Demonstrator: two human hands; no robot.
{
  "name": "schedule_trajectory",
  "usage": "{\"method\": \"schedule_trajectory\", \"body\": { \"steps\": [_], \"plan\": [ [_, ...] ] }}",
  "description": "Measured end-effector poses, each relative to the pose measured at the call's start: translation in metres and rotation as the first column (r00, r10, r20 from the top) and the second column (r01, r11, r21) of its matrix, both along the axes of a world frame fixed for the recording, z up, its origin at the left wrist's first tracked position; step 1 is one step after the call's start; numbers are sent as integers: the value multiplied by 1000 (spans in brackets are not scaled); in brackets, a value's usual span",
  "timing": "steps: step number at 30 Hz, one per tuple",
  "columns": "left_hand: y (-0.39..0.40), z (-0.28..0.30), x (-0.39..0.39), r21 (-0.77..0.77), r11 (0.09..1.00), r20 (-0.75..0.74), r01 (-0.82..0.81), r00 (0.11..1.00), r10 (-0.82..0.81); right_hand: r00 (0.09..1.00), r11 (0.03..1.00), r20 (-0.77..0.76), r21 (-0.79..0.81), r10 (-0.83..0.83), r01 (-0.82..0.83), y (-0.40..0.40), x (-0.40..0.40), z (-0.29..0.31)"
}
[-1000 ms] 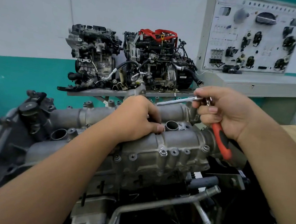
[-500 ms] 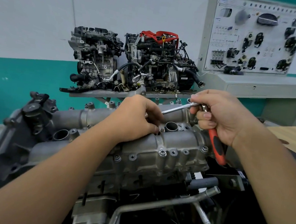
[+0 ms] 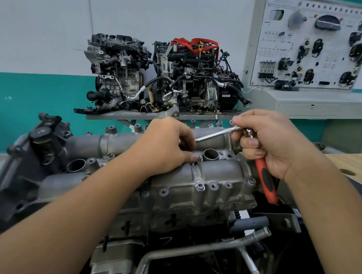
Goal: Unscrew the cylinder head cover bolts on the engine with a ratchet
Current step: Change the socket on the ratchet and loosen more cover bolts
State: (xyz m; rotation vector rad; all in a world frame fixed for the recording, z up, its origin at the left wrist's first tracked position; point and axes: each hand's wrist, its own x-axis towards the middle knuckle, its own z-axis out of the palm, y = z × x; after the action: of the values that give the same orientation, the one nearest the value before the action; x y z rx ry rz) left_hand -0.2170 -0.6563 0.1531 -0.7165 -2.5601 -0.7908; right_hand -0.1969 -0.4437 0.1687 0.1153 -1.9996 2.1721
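A: Where's the bolt [image 3: 198, 159]?
B: On the cylinder head cover [image 3: 216, 175], pinched by my left hand [image 3: 166, 144].
A: And the ratchet [image 3: 261, 166]?
B: Gripped in my right hand [image 3: 270, 143]. Twist gently, lift straight up.

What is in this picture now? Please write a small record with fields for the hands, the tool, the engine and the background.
left hand: left hand rests on the engine cover, fingertips pinching a small bolt beside a round hole
right hand: right hand grips the ratchet
tool: red and black handle points down, metal bar runs toward the left hand
background: two engines on a shelf, a panel of parts at the wall
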Motion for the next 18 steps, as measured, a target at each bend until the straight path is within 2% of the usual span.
{"method": "schedule_trajectory", "body": {
  "steps": [8, 18],
  "plan": [
    [-3, 2, 2, 30, 990, 91, 134, 986, -137, 1000, 1000, 8, -24, 8, -8, 2, 0, 0],
    [-1, -1, 0, -14, 999, -34, 51, 998, -51, 1000, 999, -2, -36, -12, 12, 5, -3, -1]
  ]
}}
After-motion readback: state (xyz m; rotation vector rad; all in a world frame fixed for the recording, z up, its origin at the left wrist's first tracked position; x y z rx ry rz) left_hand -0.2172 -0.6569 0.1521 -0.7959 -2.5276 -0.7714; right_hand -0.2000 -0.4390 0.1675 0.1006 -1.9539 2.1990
